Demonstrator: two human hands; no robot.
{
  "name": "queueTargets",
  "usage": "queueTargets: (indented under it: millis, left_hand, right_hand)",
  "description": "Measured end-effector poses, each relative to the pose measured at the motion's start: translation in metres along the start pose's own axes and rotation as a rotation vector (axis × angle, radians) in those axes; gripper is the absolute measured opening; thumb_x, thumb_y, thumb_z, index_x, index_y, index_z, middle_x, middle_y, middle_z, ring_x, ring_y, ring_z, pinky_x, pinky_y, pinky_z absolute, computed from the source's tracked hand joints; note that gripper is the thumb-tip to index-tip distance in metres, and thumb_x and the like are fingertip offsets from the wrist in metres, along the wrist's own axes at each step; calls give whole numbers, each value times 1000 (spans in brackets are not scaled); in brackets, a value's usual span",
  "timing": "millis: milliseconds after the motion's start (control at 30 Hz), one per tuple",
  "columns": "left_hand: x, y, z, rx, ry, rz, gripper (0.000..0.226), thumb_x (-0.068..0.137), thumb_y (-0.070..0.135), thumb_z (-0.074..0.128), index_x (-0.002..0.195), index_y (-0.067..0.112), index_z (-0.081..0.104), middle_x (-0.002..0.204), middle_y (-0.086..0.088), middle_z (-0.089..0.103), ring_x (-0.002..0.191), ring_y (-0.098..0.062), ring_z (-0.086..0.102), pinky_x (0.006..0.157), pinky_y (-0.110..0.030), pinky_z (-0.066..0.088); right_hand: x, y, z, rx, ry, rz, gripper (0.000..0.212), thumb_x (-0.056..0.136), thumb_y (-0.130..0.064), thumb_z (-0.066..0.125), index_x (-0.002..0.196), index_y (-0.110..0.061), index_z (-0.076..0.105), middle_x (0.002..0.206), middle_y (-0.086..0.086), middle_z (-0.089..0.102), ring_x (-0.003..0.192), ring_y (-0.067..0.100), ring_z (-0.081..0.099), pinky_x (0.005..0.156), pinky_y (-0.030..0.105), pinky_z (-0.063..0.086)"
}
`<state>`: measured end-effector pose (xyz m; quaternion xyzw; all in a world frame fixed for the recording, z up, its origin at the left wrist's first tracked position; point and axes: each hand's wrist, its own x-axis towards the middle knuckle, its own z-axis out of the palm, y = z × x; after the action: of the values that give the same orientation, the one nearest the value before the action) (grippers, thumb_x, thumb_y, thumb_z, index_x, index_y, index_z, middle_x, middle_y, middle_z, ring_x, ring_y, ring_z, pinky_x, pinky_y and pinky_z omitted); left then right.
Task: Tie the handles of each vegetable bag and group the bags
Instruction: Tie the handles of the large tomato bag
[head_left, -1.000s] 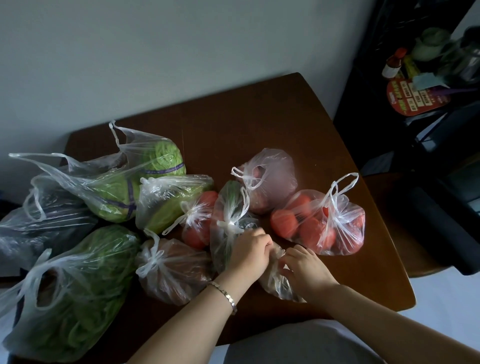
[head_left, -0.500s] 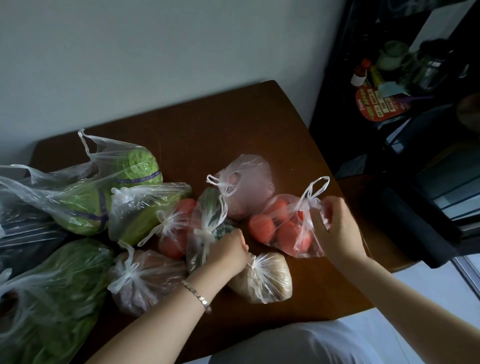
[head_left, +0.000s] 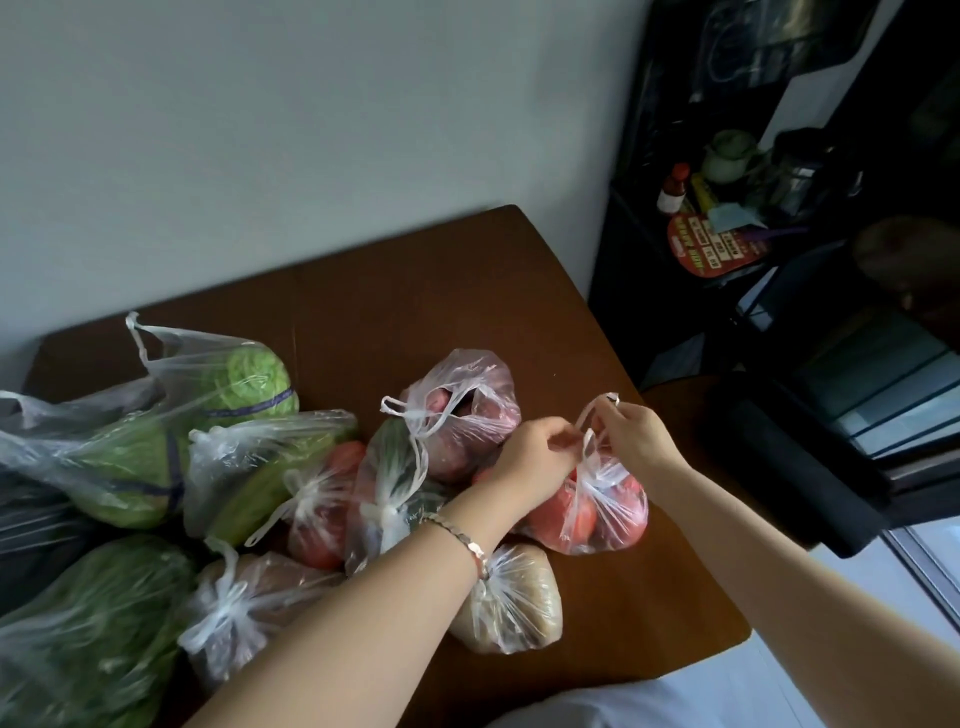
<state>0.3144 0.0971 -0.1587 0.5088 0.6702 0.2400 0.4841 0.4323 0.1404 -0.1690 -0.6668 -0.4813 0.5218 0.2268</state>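
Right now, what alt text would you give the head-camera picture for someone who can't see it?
A person's left hand and right hand each pinch a handle of a clear tomato bag on a brown table. Other vegetable bags, some knotted, crowd beside it.

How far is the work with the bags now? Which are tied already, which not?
Done: the beige bag, the cucumber bag and the brown bag show knots. In hand: the left hand and the right hand each pinch a handle of the tomato bag, not yet knotted. Left: the cabbage bag gapes, its handle loose; the pink bag looks open too.
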Motion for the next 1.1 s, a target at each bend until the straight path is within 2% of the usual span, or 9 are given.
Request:
queueTargets:
  millis: [167,233,333,467,600,733,867,967,1100]
  left_hand:
    - [2,0,0,67,80,79,32,76,20,67,104,11,54,94,-1,64,90,-19,64,73,-28,52]
    - [1,2,-5,147,110,152,12,82,7,53,92,4,60,86,-11,67,79,-23,65,65,-31,52]
    - [-4,-2,-16,257,192,132,29,97,12,35,92,-2,60,84,-10,64,75,-19,58,64,-21,37]
    - [-11,-17,-30,221,289,46,43,99,30,33,99,-1,62,77,-3,58,74,-17,57,56,-18,29]
    - [-22,-22,-49,53,395,-27,34,99,25,36,87,4,61,68,-1,57,65,-15,56,62,-23,43]
    - [-33,-21,-70,2,302,-175,32,96,17,38,70,10,55,48,0,49,41,-11,50,50,-24,43]
    - [-43,-15,-85,17,199,-281,31,81,19,48,51,13,48,36,2,42,37,-14,45,54,-22,38]
    - [-54,-2,-83,38,188,-242,29,80,19,49,53,11,46,44,-3,43,36,-13,48,58,-28,41]
    - [-64,15,-74,25,274,-110,25,79,18,51,58,4,53,56,-8,61,44,-9,50,56,-25,39]
  right_hand:
    - [-25,-24,-4,-7,-169,-267,47,98,-30,36,69,-1,59,60,2,58,51,7,55,58,18,45]
    - [-35,-35,-2,-200,-221,-475,41,97,-25,39,72,-1,61,64,0,57,56,5,50,58,11,39]
    - [-40,-39,3,-352,-169,-671,31,95,-21,44,79,-4,64,80,5,61,71,9,54,63,10,37]
    - [-36,-25,2,-305,-141,-504,36,85,-40,56,114,-19,54,109,-4,49,96,8,53,81,16,45]
    - [-36,2,1,-706,-57,-342,59,83,-43,60,133,-21,37,130,2,41,120,19,44,94,32,45]
    - [-26,13,-2,-414,83,-131,35,96,-32,31,88,-11,57,83,3,53,65,12,51,52,18,35]
    - [-34,-5,-7,-361,89,-234,35,98,-25,33,75,-14,57,85,-1,58,71,15,55,63,24,42]
    - [-47,-26,-15,-490,104,-401,43,97,-26,36,56,-15,47,60,1,52,56,15,47,52,28,35]
    - [-60,-34,-19,-774,-76,-321,32,91,-27,43,64,-17,58,65,-1,59,58,14,54,53,28,44]
